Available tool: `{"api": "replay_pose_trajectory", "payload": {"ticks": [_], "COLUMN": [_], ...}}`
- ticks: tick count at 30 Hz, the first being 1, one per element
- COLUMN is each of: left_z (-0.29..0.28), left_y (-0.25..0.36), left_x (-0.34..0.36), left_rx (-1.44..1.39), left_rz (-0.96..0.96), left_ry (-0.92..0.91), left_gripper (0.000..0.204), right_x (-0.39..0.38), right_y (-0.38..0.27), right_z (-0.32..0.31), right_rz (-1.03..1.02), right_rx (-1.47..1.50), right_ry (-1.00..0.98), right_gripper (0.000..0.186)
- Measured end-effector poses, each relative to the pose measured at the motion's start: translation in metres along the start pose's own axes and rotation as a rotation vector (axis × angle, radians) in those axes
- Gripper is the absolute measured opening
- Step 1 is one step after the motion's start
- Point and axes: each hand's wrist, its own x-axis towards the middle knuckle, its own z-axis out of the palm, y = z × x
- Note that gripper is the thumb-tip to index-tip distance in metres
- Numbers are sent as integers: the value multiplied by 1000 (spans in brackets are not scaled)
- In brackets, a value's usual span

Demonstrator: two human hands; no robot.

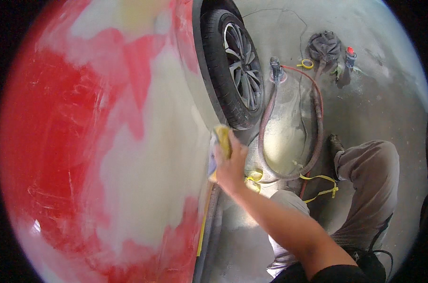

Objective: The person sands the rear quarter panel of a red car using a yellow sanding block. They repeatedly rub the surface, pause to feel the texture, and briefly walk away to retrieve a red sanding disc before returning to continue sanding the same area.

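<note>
My right hand (231, 165) is closed round a yellow sanding block (223, 141). It presses the block against the lower edge of a car body panel (162, 141), just behind the wheel arch. A greyish-purple face and an orange edge of the block show beside my fingers, slightly blurred. The panel is red, with large sanded patches of pale filler and pink edges. Close by is the car's wheel (242, 66), with a black tyre and silver spokes. My left hand is out of the picture.
A sander (276, 70) stands on the concrete floor with a ribbed hose (266, 155) looping towards my legs. Yellow tape strips (320, 178) lie by my knee. Further off are a yellow tape roll (307, 63), a dark cloth bundle (325, 45) and a red-topped tool (350, 56).
</note>
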Motion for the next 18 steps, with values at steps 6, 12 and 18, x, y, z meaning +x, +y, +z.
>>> {"api": "replay_pose_trajectory", "payload": {"ticks": [6, 12, 18], "left_z": [2, 2, -1], "left_y": [-5, -2, -2], "left_x": [-6, -5, 1], "left_rx": [1, 15, -6], "left_rz": [16, 13, 24], "left_ry": [-34, 8, -8], "left_gripper": [43, 44, 43], "right_x": [19, 59, -16], "right_y": [-15, 24, 19], "right_z": [-8, 7, 1], "right_rz": [103, 3, -57], "right_rx": [64, 49, -30], "right_ry": [-37, 60, 0], "right_gripper": [65, 67, 64]}}
